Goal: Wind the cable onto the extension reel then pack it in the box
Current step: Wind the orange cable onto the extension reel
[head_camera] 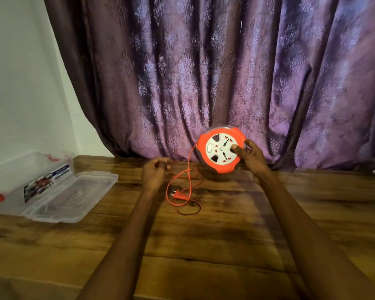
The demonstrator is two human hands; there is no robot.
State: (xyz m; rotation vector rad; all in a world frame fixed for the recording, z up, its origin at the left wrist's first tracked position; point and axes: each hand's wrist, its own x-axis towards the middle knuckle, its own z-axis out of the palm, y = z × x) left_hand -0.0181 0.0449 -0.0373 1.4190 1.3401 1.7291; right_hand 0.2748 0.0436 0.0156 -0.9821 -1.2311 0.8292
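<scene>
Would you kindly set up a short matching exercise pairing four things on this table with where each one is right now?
Things:
1. plug
2. extension reel
3. lid
4. left hand

Places or states:
A. propped on edge against the curtain, gripped by the right hand
B. lying beside the clear box
C. pinching the orange cable
D. lying on the table among loose loops

Pairs: 1-D, 2-A, 3-B, 4-C

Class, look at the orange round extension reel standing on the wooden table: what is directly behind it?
Behind the orange round extension reel hangs a purple patterned curtain. Whatever lies behind the curtain is covered.
</scene>
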